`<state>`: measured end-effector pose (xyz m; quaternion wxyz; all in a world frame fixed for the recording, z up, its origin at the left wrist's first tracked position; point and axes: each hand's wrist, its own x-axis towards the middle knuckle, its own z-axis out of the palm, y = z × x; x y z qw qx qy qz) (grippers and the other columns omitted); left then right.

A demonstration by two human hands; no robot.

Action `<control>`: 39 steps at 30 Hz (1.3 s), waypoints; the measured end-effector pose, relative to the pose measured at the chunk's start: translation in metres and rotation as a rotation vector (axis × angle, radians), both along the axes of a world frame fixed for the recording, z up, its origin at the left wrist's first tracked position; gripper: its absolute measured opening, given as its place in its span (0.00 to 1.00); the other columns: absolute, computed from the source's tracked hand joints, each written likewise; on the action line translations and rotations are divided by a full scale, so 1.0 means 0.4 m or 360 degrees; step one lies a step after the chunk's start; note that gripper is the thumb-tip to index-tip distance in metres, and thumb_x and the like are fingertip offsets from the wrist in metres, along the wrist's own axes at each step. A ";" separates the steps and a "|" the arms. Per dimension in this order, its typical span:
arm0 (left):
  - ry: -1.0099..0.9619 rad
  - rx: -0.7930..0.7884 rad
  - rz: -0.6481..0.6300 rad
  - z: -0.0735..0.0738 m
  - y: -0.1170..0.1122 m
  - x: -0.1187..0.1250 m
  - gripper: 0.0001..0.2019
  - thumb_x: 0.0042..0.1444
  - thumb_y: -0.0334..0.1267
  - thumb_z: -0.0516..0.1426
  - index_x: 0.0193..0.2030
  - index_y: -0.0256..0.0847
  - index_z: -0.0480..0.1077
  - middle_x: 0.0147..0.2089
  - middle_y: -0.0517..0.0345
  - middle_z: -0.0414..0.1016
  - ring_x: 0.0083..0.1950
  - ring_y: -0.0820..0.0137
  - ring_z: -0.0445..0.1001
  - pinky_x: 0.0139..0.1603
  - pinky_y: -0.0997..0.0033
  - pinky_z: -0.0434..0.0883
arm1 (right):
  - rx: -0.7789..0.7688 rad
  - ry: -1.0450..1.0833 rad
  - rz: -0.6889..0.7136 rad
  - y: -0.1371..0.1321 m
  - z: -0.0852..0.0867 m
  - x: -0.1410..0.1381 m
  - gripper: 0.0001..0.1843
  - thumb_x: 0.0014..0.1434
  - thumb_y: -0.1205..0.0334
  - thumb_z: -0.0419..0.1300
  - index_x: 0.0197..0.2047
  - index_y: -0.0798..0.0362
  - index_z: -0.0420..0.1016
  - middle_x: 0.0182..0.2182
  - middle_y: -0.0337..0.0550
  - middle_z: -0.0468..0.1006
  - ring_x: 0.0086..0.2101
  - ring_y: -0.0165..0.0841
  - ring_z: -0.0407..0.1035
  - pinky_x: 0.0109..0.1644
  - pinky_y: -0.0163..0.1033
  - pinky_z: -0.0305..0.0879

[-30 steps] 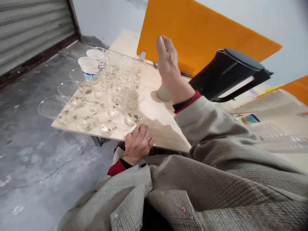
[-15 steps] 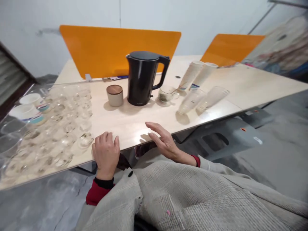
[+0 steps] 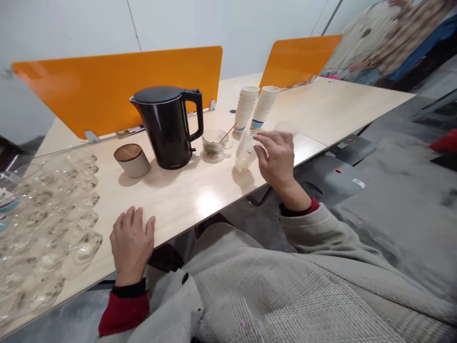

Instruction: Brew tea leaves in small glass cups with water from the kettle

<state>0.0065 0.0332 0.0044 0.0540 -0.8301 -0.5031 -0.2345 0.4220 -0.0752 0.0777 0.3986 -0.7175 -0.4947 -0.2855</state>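
My left hand (image 3: 131, 243) rests palm down on the table's front edge, fingers stretched out and holding nothing. My right hand (image 3: 276, 159) is raised beside a stack of clear plastic cups (image 3: 244, 155), its thumb and fingers apart. Whether it touches those cups cannot be made out. Another clear cup stack (image 3: 285, 126) shows only partly behind the right hand. Just left of the cups, a ribbed glass cup (image 3: 213, 144) holds dark bits and a thin brown stick. A black electric kettle (image 3: 164, 131) stands left of it, next to a grey canister with a wooden lid (image 3: 132, 162).
Many upturned clear glasses (image 3: 53, 228) cover the table's left end. Two stacks of paper cups (image 3: 246, 107) stand toward the back. Orange dividers (image 3: 117, 90) line the far side. Grey stools (image 3: 328, 176) sit below the right edge, and other people (image 3: 403, 38) are at the far right.
My right hand has moved right, from the table's front edge to the clear cups. My left hand stays on the table edge. The view has turned right.
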 end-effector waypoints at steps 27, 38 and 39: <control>0.0026 0.0005 0.0000 0.013 -0.006 0.003 0.24 0.74 0.50 0.49 0.63 0.36 0.76 0.69 0.36 0.76 0.70 0.42 0.71 0.65 0.42 0.72 | 0.0004 -0.0089 -0.0120 0.049 0.055 0.067 0.12 0.75 0.55 0.53 0.40 0.47 0.73 0.38 0.48 0.79 0.45 0.46 0.69 0.57 0.59 0.70; -0.0049 -0.0108 0.0050 0.007 -0.020 0.007 0.24 0.73 0.48 0.52 0.64 0.34 0.74 0.71 0.34 0.73 0.72 0.43 0.68 0.68 0.42 0.70 | 0.0267 -0.0044 0.0678 -0.007 0.157 -0.219 0.10 0.76 0.55 0.55 0.41 0.44 0.74 0.40 0.44 0.82 0.46 0.45 0.75 0.62 0.61 0.68; -0.0066 -0.0103 0.0066 0.005 -0.021 0.007 0.23 0.72 0.47 0.52 0.64 0.33 0.74 0.71 0.34 0.74 0.72 0.43 0.68 0.69 0.43 0.69 | 0.0222 0.0008 0.0817 0.016 0.137 -0.253 0.10 0.75 0.57 0.56 0.40 0.44 0.74 0.39 0.44 0.82 0.46 0.45 0.75 0.61 0.59 0.68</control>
